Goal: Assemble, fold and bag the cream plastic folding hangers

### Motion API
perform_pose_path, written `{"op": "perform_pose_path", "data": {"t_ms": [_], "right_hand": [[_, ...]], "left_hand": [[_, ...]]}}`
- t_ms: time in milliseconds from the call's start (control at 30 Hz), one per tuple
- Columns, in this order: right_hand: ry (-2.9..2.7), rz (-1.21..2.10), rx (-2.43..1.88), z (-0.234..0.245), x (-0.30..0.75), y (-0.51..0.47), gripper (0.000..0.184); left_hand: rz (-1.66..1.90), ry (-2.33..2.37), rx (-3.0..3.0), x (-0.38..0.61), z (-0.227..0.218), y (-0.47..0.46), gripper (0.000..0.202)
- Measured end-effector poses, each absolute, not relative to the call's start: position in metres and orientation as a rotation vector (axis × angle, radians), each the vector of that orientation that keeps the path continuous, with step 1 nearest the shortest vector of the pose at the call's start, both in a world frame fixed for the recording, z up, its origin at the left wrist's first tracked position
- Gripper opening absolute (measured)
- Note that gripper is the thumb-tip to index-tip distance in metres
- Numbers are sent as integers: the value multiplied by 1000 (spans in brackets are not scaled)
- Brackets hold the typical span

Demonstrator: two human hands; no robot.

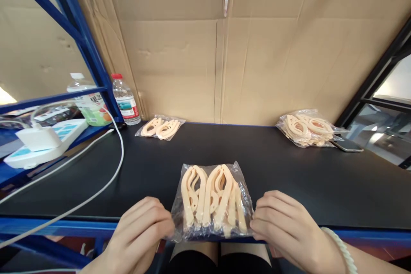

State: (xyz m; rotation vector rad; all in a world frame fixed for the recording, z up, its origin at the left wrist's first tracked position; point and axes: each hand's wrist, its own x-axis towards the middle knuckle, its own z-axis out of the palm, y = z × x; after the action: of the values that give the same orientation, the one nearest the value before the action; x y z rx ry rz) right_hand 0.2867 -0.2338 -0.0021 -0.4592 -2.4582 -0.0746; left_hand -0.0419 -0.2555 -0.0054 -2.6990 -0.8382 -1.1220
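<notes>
A clear plastic bag (245, 180) lies at the table's front edge, directly before me. Inside it are several cream plastic pieces (221, 199) that look like folded clothes hangers. My left hand (144, 227) has its fingers closed on the bag's lower left corner. On the other side, my right hand (285, 227) pinches the lower right edge of the same bag; its fingertips are partly hidden. A pale braided band (340, 246) circles my right wrist.
At the back right, a pile of similar filled bags (306, 128) rests beside a phone (348, 144). Another filled bag (159, 127) lies back left near a red-capped water bottle (126, 100). A white cable (120, 154) loops across the left side from a power strip (70, 132). Cardboard (263, 68) walls the back.
</notes>
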Motion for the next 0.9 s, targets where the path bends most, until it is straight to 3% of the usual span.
{"op": "perform_pose_path", "data": {"t_ms": [100,233,300,400,900], "right_hand": [[-2332,109,-456,21,277,-219,20],[-2125,324,-622,59,245,-181,24],[-2044,466,-660,73,223,-156,25],[-1907,764,-712,82,187,-119,24],[-1721,987,-989,73,37,21,20]], "left_hand": [[-1259,-970,-2615,-42,14,-251,26],[-1458,-1581,-2466,-47,53,-222,14],[-1728,-1850,-2382,-56,70,-200,12],[-1822,-1981,-2317,-76,85,-168,13],[-1942,-2521,-1785,-169,118,-27,33]]}}
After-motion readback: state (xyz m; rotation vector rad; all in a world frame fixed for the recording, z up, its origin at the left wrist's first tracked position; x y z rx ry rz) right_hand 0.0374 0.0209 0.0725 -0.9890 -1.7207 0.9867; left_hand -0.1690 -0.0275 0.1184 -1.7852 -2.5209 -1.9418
